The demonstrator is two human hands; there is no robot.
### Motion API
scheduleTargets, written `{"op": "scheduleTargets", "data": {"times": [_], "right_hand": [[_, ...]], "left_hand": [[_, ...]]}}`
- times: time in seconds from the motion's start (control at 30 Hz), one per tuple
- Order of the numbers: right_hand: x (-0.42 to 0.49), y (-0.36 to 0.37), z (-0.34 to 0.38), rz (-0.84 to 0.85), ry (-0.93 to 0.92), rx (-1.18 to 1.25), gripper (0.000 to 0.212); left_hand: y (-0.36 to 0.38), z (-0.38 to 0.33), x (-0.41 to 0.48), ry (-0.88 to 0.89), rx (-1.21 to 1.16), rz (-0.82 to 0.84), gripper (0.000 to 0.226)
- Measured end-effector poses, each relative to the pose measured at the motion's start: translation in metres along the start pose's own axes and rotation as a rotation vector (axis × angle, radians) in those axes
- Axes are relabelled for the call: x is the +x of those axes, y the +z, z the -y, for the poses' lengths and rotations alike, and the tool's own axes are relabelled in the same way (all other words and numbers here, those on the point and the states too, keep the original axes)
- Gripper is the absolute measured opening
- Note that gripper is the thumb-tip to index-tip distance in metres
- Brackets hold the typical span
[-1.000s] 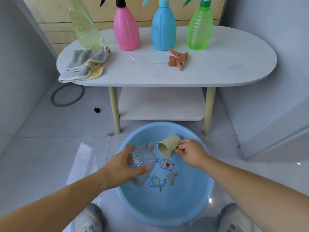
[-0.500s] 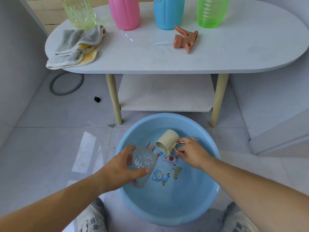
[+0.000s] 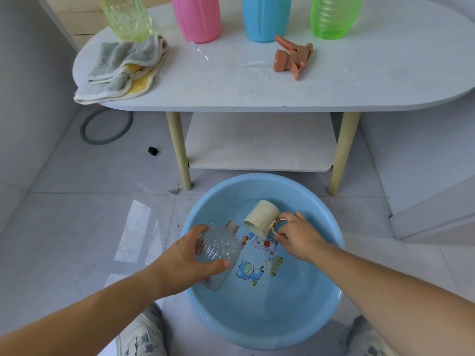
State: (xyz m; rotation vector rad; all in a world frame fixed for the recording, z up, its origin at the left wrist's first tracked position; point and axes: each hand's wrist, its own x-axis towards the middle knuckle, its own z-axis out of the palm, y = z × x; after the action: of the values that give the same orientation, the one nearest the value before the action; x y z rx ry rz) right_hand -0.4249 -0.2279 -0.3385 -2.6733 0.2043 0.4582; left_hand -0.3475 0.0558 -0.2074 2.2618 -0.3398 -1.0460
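Observation:
A blue basin point(image 3: 262, 327) with cartoon stickers on its bottom stands on the floor in front of me. My left hand point(image 3: 190, 263) grips a clear ribbed bottle point(image 3: 221, 247) with no cap, tilted, neck pointing toward the middle of the basin. My right hand point(image 3: 300, 236) holds a beige cup point(image 3: 261, 218) by its ring handle; the cup is tipped on its side with its mouth facing the bottle's neck. An orange spray trigger head point(image 3: 293, 57) lies on the white table point(image 3: 257, 83).
On the table stand a yellow-green bottle point(image 3: 126, 19), a pink one point(image 3: 196, 19), a blue one point(image 3: 266, 19) and a green one point(image 3: 334, 16), beside a folded towel point(image 3: 120, 70). A lower shelf point(image 3: 259, 142) sits under the tabletop. A grey hose ring point(image 3: 105, 129) lies on the floor. My shoes point(image 3: 144, 335) flank the basin.
The view has tilted down and closer, so the table's bottles are cut off at the top. The cup has tipped and shifted slightly while the bottle stays in my left hand.

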Motion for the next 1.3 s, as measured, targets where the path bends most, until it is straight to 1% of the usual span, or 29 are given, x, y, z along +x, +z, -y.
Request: {"op": "scheduleTargets", "data": {"times": [0.13, 0.17, 0.27, 0.37, 0.47, 0.57, 0.63, 0.77, 0.87, 0.97, 1.13, 1.23, 1.3], "right_hand": [[0.002, -0.002, 0.01, 0.012, 0.042, 0.067, 0.027], [0.003, -0.004, 0.013, 0.016, 0.085, 0.138, 0.03], [0.001, -0.014, 0.023, 0.036, 0.258, 0.451, 0.045], [-0.007, -0.026, 0.027, 0.042, 0.354, 0.694, 0.043], [-0.017, -0.047, 0.032, 0.059, 0.366, 0.927, 0.03], [-0.028, -0.082, 0.046, 0.007, 0.317, 1.108, 0.023], [-0.038, -0.111, 0.057, -0.044, 0.288, 1.184, 0.022], [-0.065, -0.167, 0.079, -0.165, 0.212, 1.221, 0.027], [-0.088, -0.202, 0.091, -0.251, 0.168, 1.222, 0.028], [-0.111, -0.229, 0.1, -0.327, 0.134, 1.201, 0.037], [-0.136, -0.262, 0.123, -0.428, 0.061, 1.179, 0.028], [-0.144, -0.274, 0.131, -0.486, 0.021, 1.114, 0.03], [-0.15, -0.278, 0.133, -0.505, 0.009, 1.042, 0.032]], "left_hand": [[-0.001, -0.003, -0.003, 0.006, -0.006, -0.006, 0.078], [-0.001, -0.006, -0.004, 0.015, -0.011, -0.014, 0.077], [-0.003, -0.01, -0.006, 0.045, -0.026, -0.038, 0.079], [-0.006, -0.017, -0.009, 0.075, -0.045, -0.088, 0.077], [-0.014, -0.022, -0.011, 0.115, -0.065, -0.147, 0.084], [-0.026, -0.032, -0.017, 0.167, -0.077, -0.217, 0.092], [-0.033, -0.038, -0.019, 0.203, -0.094, -0.261, 0.091], [-0.044, -0.056, -0.031, 0.286, -0.174, -0.305, 0.074], [-0.049, -0.067, -0.04, 0.361, -0.261, -0.31, 0.073], [-0.05, -0.074, -0.045, 0.403, -0.296, -0.295, 0.079], [-0.047, -0.087, -0.049, 0.456, -0.269, -0.259, 0.097], [-0.046, -0.094, -0.051, 0.49, -0.287, -0.228, 0.109], [-0.045, -0.098, -0.052, 0.501, -0.303, -0.223, 0.11]]}}
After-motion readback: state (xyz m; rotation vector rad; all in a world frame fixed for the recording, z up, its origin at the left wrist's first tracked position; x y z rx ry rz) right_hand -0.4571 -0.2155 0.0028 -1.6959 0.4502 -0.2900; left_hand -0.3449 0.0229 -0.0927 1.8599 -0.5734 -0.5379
